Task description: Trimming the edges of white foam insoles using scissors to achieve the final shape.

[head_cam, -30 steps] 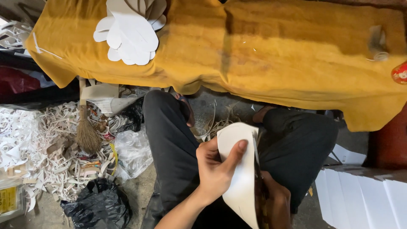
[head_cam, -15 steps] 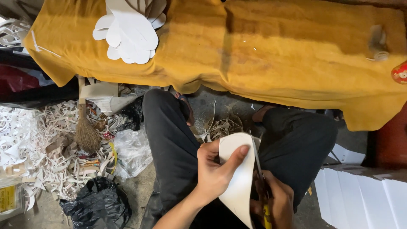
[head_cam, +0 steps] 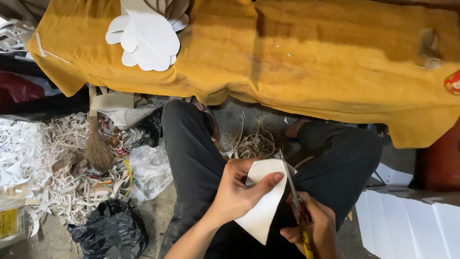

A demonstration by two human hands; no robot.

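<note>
The left hand [head_cam: 235, 192] pinches a white paper piece [head_cam: 261, 201] over the lap, thumb across its face. At its three o'clock the right hand [head_cam: 311, 230] is closed around scissors [head_cam: 294, 196], blades along the paper's edge. Turning the paper into the blades should keep the curve smooth. Farther, at twelve o'clock, cut shapes [head_cam: 146, 36] lie on the yellow-covered counter [head_cam: 311, 62].

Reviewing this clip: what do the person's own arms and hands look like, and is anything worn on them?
Both are bare. The left hand shows no glove, ring or watch, and its forearm is uncovered with no sleeve in view. The right hand is also ungloved; its wrist runs out of the picture, so any sleeve there cannot be seen. Dark trousers cover the legs.
</note>
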